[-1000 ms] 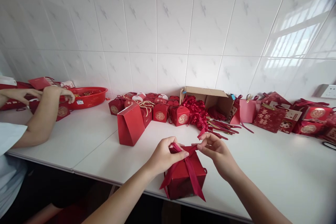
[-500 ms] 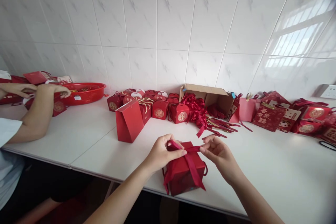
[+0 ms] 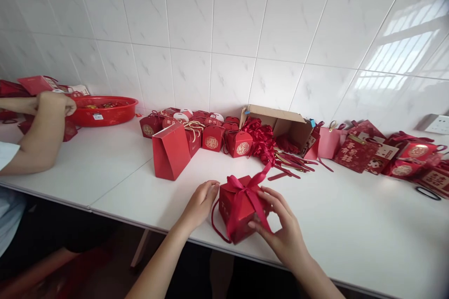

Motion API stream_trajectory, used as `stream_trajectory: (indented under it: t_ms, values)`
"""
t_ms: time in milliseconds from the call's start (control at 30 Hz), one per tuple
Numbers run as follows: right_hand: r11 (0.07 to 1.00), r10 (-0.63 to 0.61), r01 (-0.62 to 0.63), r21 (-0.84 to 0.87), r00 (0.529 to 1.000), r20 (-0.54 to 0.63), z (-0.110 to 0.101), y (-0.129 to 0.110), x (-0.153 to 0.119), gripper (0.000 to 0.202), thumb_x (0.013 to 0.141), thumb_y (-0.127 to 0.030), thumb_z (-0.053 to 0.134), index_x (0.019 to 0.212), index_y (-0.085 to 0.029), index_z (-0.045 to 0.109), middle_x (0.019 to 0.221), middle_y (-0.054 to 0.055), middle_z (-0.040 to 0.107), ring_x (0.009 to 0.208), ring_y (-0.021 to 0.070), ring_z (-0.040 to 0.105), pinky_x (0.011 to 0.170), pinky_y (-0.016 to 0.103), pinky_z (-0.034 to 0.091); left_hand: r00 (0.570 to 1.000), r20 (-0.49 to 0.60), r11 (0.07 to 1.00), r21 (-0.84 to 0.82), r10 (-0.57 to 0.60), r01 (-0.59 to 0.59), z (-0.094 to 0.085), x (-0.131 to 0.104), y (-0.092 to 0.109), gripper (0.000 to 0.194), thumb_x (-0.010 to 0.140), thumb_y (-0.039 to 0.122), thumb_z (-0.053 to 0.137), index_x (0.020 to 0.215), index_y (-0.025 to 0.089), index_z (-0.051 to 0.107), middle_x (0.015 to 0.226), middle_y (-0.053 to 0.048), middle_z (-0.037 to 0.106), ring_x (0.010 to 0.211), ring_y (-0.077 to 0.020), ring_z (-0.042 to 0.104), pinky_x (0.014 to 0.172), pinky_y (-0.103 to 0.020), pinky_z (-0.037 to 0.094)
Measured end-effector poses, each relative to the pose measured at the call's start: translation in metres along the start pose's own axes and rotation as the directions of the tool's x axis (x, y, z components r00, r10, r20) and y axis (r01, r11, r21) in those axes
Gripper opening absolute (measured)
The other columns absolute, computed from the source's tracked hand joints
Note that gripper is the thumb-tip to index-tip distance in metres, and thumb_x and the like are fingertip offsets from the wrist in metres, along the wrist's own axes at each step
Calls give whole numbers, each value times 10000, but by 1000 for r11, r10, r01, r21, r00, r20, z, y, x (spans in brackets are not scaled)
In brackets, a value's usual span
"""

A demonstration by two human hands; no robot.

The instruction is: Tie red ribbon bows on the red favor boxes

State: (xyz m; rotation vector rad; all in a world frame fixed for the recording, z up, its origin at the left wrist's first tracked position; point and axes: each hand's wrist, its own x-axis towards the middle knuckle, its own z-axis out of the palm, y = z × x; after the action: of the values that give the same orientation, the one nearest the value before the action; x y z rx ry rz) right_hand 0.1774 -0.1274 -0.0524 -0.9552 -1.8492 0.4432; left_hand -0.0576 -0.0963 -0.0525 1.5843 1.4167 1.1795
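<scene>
A red box (image 3: 234,210) with a dark red ribbon bow (image 3: 246,190) on top stands near the table's front edge, tilted a little. My right hand (image 3: 282,224) grips its right side, fingers behind and thumb on the front. My left hand (image 3: 200,203) is at the box's left side, fingertips by its upper corner, fingers together with nothing visible in them. A cord loop (image 3: 214,224) hangs at the box's left. Behind stands a plain red box (image 3: 171,152), beside several small red boxes (image 3: 213,138).
A cardboard box (image 3: 277,119) with red ribbons (image 3: 259,142) lies by the wall. Red bags (image 3: 356,153) and a black loop (image 3: 428,193) are at right. At left, a person's arm (image 3: 38,140) is near a red basin (image 3: 105,111).
The ribbon now forms a bow. My hands have let go of its loops; my right hand has taken the box's side, and the box has turned. The view has shifted slightly.
</scene>
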Motion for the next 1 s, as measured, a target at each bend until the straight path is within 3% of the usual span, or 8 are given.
stream_trajectory:
  t_ms: [100,233,400,567,733,800,900,1000]
  values:
    - [986,-18,-26,-164,964,-265,-8,9,1,187,850,-269,579,1019,-223,644,1070,111,581,814,210,612,666,342,533,1000,-15,1000,5,12,-12,1,0,2,397,856,535,455,1018,213,622,1118,-86,657,1121,-266,569,990,-359,400]
    - [938,-9,-197,-286,810,-586,-44,29,-2,165,851,-302,566,748,-190,631,847,80,580,679,182,567,618,345,498,999,-48,1000,5,19,-19,0,2,-1,380,830,534,488,982,212,621,1119,-86,663,1143,-264,565,985,-336,410]
    - [958,25,-184,-218,815,-579,-71,29,-27,153,844,-300,583,746,-187,620,816,66,582,680,168,561,545,297,458,995,-93,999,30,40,-37,2,6,-6,391,795,547,510,903,186,616,1051,-100,685,1083,-271,597,988,-356,410]
    - [918,-37,-289,-272,619,-784,-108,28,-53,142,793,-289,597,706,-179,619,764,60,567,608,159,512,517,299,418,994,-97,997,66,44,-38,2,4,-3,388,748,555,550,838,185,625,979,-92,700,1037,-274,616,963,-355,428]
    - [820,-41,-455,-348,559,-828,-131,23,-91,238,785,-398,625,832,-165,644,823,89,559,716,224,528,716,389,458,995,-84,995,94,49,-41,1,0,4,361,719,561,579,758,207,638,885,-62,707,991,-277,622,946,-354,433]
    - [829,-61,-408,-381,613,-788,-119,16,-106,225,813,-399,608,804,-175,627,783,84,581,682,223,540,720,392,452,996,-72,994,104,53,-46,0,0,5,359,718,562,582,749,209,642,876,-66,710,969,-278,629,932,-356,443]
    - [886,27,-296,-358,803,-596,-91,10,-114,176,832,-377,597,796,-207,622,717,58,637,639,225,594,689,381,460,996,-70,991,120,60,-51,-3,-1,7,392,731,576,565,767,195,647,907,-87,716,986,-287,634,929,-369,453]
    - [924,99,-256,-284,878,-469,-72,17,-101,158,839,-379,580,804,-236,634,684,43,660,618,231,630,634,364,507,995,-78,989,136,70,-59,-7,-1,8,427,752,601,536,797,195,659,918,-94,720,996,-291,643,926,-378,467]
